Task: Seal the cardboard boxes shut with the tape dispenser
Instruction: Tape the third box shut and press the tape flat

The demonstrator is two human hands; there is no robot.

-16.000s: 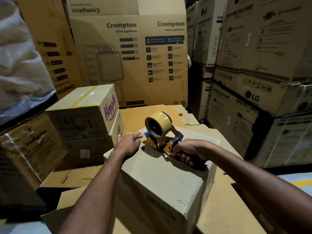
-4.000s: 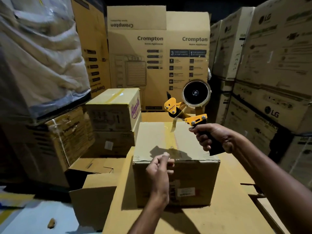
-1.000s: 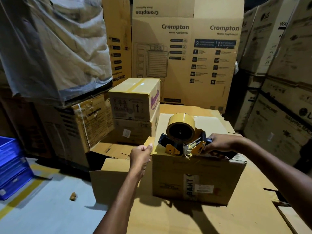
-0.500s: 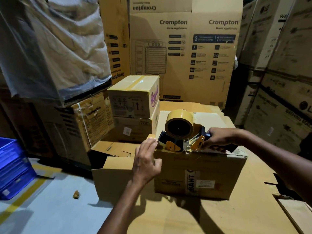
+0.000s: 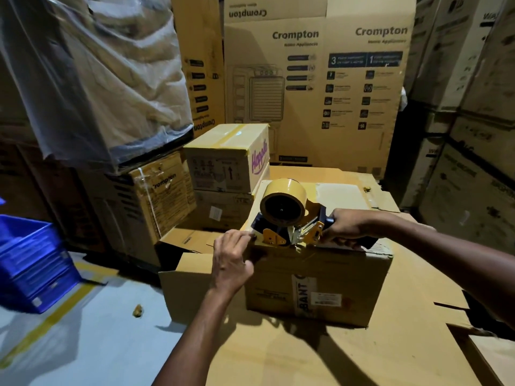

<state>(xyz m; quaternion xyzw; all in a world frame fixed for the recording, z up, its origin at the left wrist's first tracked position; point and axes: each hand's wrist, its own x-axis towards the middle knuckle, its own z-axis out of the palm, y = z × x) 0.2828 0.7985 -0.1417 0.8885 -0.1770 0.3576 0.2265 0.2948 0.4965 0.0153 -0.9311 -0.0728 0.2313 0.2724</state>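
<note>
A brown cardboard box with a white label stands on flattened cardboard in the middle. On its near top edge sits the tape dispenser, yellow and blue, with a brown tape roll on it. My right hand grips the dispenser's dark handle from the right. My left hand presses on the box's upper left corner, fingers against the edge beside the dispenser's nose. Whether the fingers pinch tape there is unclear.
Two taped boxes are stacked behind on the left. Tall Crompton cartons and LG cartons wall in the back and right. A plastic-wrapped pallet load looms at left, and a blue crate sits on the floor.
The dispenser stays on the box's near edge in my right hand. My left hand moved from the box's left side up onto its upper left corner beside the dispenser.
</note>
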